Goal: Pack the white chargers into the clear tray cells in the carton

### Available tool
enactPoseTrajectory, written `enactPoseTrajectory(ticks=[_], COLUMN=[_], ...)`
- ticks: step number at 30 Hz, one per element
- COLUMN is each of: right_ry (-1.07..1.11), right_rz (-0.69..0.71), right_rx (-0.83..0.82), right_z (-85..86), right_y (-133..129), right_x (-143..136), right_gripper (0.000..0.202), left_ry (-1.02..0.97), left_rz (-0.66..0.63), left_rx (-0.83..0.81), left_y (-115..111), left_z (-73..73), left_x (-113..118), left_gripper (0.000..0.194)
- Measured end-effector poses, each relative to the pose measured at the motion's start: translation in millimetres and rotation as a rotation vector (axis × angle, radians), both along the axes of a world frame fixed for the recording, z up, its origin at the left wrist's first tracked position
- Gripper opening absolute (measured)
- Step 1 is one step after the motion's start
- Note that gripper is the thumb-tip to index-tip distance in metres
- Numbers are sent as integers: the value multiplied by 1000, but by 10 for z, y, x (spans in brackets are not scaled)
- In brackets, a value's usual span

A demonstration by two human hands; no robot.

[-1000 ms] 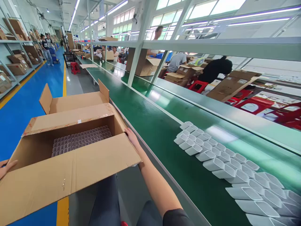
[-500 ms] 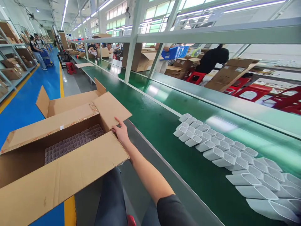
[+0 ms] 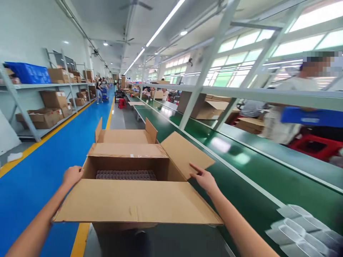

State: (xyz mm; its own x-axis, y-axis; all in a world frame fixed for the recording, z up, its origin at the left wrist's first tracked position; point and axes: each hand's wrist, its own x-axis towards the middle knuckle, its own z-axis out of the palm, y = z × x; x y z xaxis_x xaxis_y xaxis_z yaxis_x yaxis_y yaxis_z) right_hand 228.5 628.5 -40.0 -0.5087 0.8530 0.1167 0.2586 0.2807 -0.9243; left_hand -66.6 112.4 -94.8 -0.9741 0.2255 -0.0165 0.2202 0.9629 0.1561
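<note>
An open cardboard box (image 3: 134, 203) stands in front of me, its flaps spread outward. Rows of small clear plastic containers (image 3: 125, 175) lie inside it, low against the far wall. My left hand (image 3: 73, 175) is closed over the box's left edge, fingertips hidden inside. At the right side, my right hand (image 3: 205, 179) grips the edge of the raised right flap (image 3: 184, 151), index finger stretched over its face. Translucent plastic cups (image 3: 302, 228) lie on their sides in rows on the green conveyor belt (image 3: 241, 203), at lower right and blurred.
Another open carton (image 3: 123, 136) sits just beyond the box. Shelving (image 3: 77, 84) with cartons and a blue crate lines the left aisle. Metal posts (image 3: 198, 92) rise beside the belt. Across it, a person (image 3: 300, 85) is near a blue bin (image 3: 308, 117). A red stool (image 3: 122, 103) stands farther off.
My view has swung left and up, bringing the box to the centre. My left hand now shows on the box's left edge. My right hand stays at the right flap.
</note>
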Motion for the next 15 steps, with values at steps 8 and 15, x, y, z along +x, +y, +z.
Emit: enactPoseTrajectory(ticks=[8, 15], right_ry=[-166, 198], right_rz=[-51, -24], right_rx=[251, 505], right_z=[-126, -1274], right_y=[-81, -1758], right_x=[582, 1815], right_gripper=[30, 40], left_ry=[-50, -35], left_rz=[121, 169], left_rx=[126, 193], left_y=[-54, -43], left_z=[-293, -148], left_x=[457, 586], left_gripper=[45, 37])
